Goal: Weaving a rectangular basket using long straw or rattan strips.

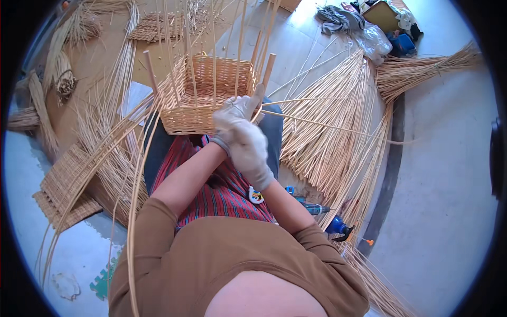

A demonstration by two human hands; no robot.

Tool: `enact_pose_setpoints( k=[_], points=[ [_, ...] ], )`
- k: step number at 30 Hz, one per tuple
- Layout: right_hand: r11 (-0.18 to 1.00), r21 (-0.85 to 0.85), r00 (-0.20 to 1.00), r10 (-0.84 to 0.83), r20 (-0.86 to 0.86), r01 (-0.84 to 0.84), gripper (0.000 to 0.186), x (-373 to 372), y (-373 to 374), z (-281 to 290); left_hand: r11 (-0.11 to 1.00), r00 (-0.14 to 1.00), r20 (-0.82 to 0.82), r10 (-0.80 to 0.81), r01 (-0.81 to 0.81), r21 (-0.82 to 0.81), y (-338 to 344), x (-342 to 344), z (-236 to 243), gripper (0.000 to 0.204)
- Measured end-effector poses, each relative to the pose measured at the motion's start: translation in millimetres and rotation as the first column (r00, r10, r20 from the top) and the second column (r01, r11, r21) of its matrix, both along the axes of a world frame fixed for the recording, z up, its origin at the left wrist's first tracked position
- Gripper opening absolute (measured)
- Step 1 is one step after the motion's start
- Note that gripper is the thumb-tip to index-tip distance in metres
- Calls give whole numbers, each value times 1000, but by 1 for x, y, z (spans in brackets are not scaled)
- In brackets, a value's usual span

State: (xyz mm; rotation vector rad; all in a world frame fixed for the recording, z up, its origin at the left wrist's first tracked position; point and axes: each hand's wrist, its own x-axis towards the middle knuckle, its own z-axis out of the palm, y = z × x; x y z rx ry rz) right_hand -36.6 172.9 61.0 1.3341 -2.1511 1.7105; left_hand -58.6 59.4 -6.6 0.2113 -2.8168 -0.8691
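Observation:
A woven wicker basket [189, 117] rests across my lap, with tall upright stakes rising from its walls and thicker wooden posts at its corners. Both hands wear white gloves and meet at the basket's near right corner. My left hand [230, 111] is closed at the rim there, against the weave. Just below and partly across it, my right hand [249, 148] is bent inward; its fingers are blurred and overlap the left. Long thin strands [322, 120] run out to the right from beside the hands. What each hand grips is mostly hidden.
Large bundles of cane [332, 127] lie on the floor at right. Loose strands [100, 153] and woven mats [68, 185] lie at left. A blue bottle [337, 226] and a power drill [315, 208] are by my right side. Bags and cloth [340, 20] sit far right.

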Motion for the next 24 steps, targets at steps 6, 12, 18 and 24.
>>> enact_pose_setpoints(
  k=[6, 12, 18, 24],
  points=[
    [1000, 20, 784, -14, 620, 2, 50, -110, 19, -16, 569, 797, -393, 458, 77, 819, 1, 27, -7, 35],
    [823, 550, 949, -272, 156, 146, 46, -114, 14, -32, 486, 846, -307, 435, 67, 871, -38, 14, 28, 26],
    [716, 355, 797, -565, -212, 602, 22, -89, -27, -62, 879, 893, -388, 228, -17, 477, -24, -96, 66, 77],
    [829, 444, 879, -448, 163, 340, 41, -133, -6, -80, 775, 921, -378, 92, 172, 608, 9, -2, 16, 62]
  ],
)
